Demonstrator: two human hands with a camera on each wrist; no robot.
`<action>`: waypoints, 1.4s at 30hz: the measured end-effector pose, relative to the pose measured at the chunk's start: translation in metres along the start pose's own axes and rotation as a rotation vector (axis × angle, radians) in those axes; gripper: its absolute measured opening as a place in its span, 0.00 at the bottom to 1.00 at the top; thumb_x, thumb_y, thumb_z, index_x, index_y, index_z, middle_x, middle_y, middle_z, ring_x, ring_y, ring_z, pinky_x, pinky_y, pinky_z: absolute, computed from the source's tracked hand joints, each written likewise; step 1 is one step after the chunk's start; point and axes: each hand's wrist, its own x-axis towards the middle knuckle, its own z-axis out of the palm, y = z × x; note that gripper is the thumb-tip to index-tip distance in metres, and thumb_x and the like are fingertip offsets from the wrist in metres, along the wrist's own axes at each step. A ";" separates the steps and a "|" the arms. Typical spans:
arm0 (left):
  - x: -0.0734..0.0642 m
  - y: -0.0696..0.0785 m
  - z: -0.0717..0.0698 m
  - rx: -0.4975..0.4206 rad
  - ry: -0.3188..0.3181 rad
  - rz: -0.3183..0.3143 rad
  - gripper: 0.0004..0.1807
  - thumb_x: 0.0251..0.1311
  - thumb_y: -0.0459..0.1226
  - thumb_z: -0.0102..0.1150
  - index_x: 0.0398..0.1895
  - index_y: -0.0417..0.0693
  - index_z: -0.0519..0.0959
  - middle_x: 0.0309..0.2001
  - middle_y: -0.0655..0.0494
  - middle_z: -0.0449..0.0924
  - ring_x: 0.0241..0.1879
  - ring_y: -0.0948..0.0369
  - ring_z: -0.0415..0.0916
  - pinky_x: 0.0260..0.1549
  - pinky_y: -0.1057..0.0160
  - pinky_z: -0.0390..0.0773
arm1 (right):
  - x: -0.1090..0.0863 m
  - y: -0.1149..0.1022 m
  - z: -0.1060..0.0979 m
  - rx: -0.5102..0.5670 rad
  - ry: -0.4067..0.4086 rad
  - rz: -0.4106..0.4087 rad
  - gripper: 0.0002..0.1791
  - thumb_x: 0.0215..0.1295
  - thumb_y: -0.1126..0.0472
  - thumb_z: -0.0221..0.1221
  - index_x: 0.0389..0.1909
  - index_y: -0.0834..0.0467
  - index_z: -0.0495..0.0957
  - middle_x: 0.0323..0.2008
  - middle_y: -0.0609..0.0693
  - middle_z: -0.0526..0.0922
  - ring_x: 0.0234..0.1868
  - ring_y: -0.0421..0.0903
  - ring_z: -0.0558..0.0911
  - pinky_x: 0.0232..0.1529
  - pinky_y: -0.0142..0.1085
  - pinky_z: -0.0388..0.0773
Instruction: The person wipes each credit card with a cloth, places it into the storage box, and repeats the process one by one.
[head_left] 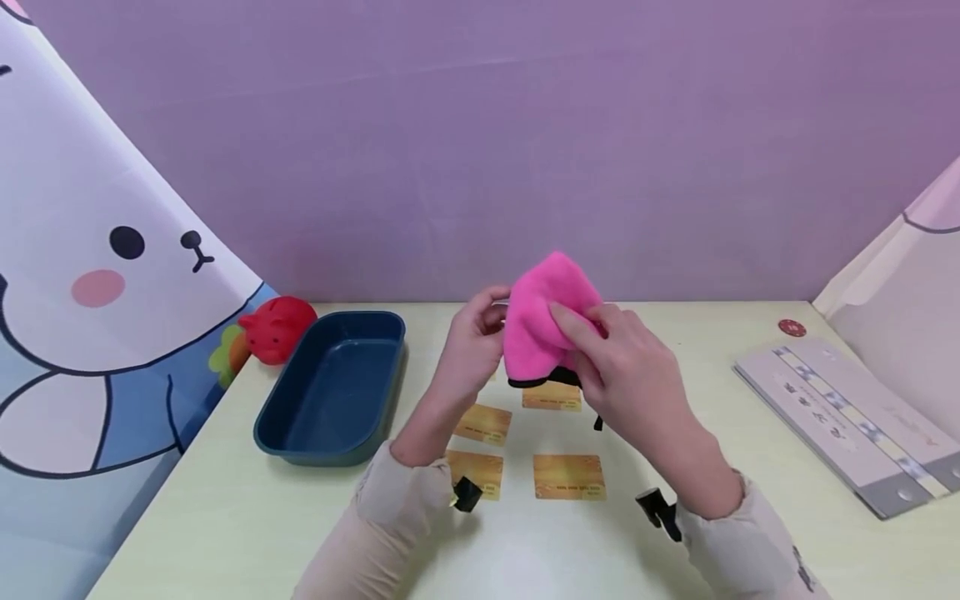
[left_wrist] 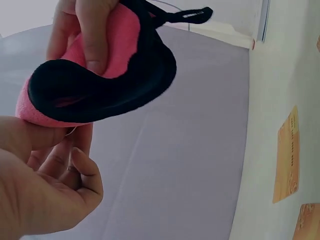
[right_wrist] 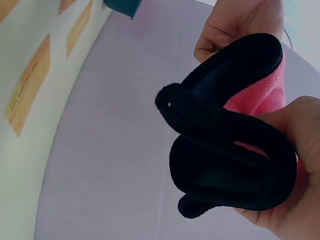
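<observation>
A soft pink fleece cloth with black edging is held up over the middle of the table. On its left side my left hand pinches the edge, the other fingers curled loosely. My right hand grips the cloth from the right, thumb and fingers pressing into the pink fabric and bunching it. In the left wrist view the black trim bends round a gap between the layers, and a black loop sticks out. The right wrist view shows the trim folded into several curves.
Several gold cards lie on the pale table below the hands, some partly hidden. To the left stand a dark blue tray and a red piggy bank. A grey-white folder and a red chip lie at the right.
</observation>
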 end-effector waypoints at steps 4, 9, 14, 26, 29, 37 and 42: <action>0.001 -0.002 0.000 0.011 -0.013 -0.032 0.19 0.64 0.22 0.57 0.57 0.39 0.76 0.46 0.35 0.84 0.38 0.61 0.80 0.36 0.66 0.77 | -0.003 0.001 0.003 0.000 -0.038 0.032 0.28 0.57 0.64 0.71 0.61 0.51 0.80 0.40 0.59 0.79 0.35 0.57 0.79 0.26 0.45 0.78; 0.002 -0.003 -0.004 0.076 -0.042 -0.024 0.19 0.66 0.24 0.57 0.58 0.42 0.77 0.43 0.37 0.85 0.35 0.60 0.79 0.33 0.65 0.75 | -0.004 0.002 0.005 -0.001 -0.076 0.077 0.29 0.57 0.62 0.71 0.62 0.50 0.79 0.39 0.59 0.78 0.33 0.56 0.77 0.24 0.43 0.76; 0.002 -0.001 -0.010 0.113 -0.084 -0.027 0.19 0.67 0.26 0.57 0.60 0.45 0.77 0.42 0.39 0.85 0.35 0.59 0.77 0.30 0.66 0.72 | -0.004 0.005 0.006 -0.004 -0.104 0.136 0.29 0.58 0.62 0.70 0.62 0.49 0.79 0.37 0.59 0.77 0.32 0.55 0.76 0.22 0.43 0.74; 0.008 0.002 -0.030 0.116 -0.154 -0.029 0.20 0.67 0.32 0.61 0.61 0.47 0.77 0.35 0.51 0.83 0.33 0.61 0.76 0.31 0.66 0.70 | -0.002 0.024 -0.003 -0.040 -0.142 0.227 0.27 0.59 0.66 0.65 0.62 0.51 0.79 0.35 0.60 0.77 0.32 0.56 0.76 0.18 0.48 0.73; 0.011 0.001 -0.034 0.106 -0.148 -0.038 0.20 0.68 0.33 0.60 0.63 0.47 0.76 0.33 0.56 0.81 0.32 0.62 0.73 0.31 0.66 0.68 | -0.002 0.034 -0.007 -0.054 -0.155 0.265 0.27 0.60 0.66 0.63 0.62 0.53 0.78 0.37 0.61 0.78 0.34 0.57 0.76 0.19 0.51 0.74; 0.012 0.001 -0.044 0.026 -0.092 0.010 0.24 0.69 0.32 0.59 0.67 0.44 0.71 0.31 0.61 0.79 0.32 0.62 0.74 0.35 0.67 0.73 | -0.006 0.056 -0.018 -0.083 -0.119 0.415 0.26 0.61 0.66 0.59 0.63 0.56 0.77 0.43 0.64 0.78 0.43 0.63 0.77 0.27 0.63 0.73; 0.012 0.002 -0.047 0.126 -0.035 0.078 0.17 0.71 0.36 0.58 0.60 0.44 0.79 0.39 0.57 0.78 0.36 0.60 0.73 0.36 0.67 0.73 | -0.004 0.060 -0.024 -0.079 -0.079 0.434 0.26 0.63 0.65 0.59 0.63 0.56 0.77 0.44 0.65 0.78 0.44 0.63 0.76 0.31 0.64 0.72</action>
